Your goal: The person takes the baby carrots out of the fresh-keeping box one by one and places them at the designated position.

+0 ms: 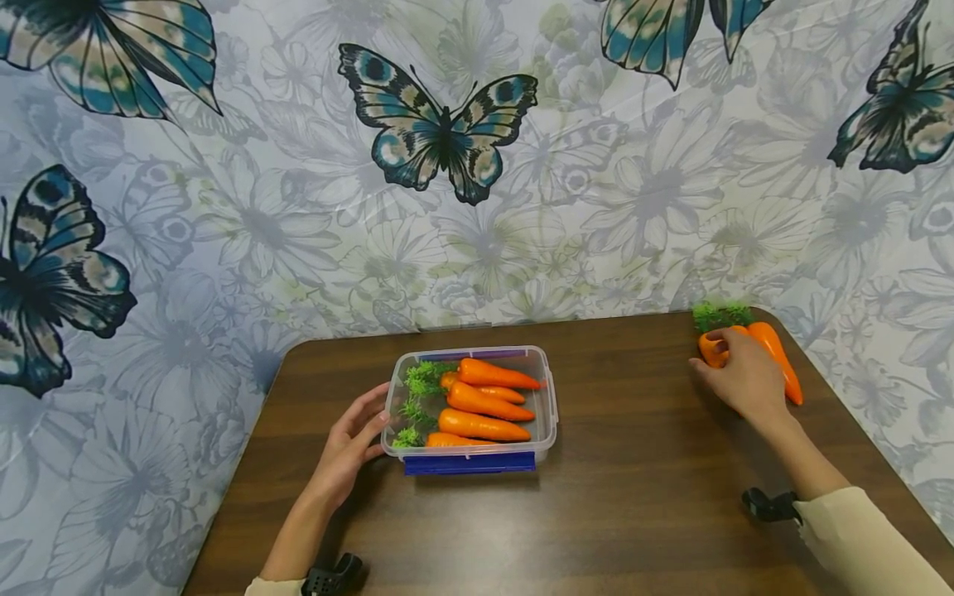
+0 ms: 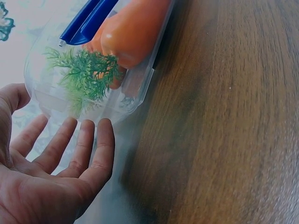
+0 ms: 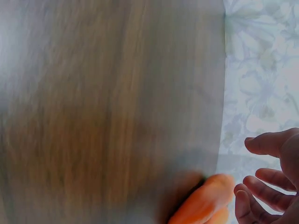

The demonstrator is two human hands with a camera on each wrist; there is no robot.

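Observation:
A clear plastic container [image 1: 553, 410] with a blue latch [image 1: 469, 464] stands at the middle of the table, without a lid over it. Several orange carrots [image 1: 484, 425] with green leafy tops lie inside, side by side. My left hand [image 1: 344, 457] rests against the container's left end, fingers spread and fingertips at its wall. At the back right corner, my right hand [image 1: 748, 379] is over loose carrots, one carrot [image 1: 777, 360] to its right and another carrot [image 1: 713, 352] partly hidden under the fingers. In the right wrist view, thumb and fingers are apart beside an orange carrot [image 3: 203, 203].
The brown wooden table [image 1: 626, 497] has rounded back corners. Behind it hangs a floral backdrop [image 1: 492, 265] with blue butterflies. The loose carrots lie close to the table's right edge. A black band [image 1: 331, 575] is on the left wrist, another black band [image 1: 771, 505] on the right.

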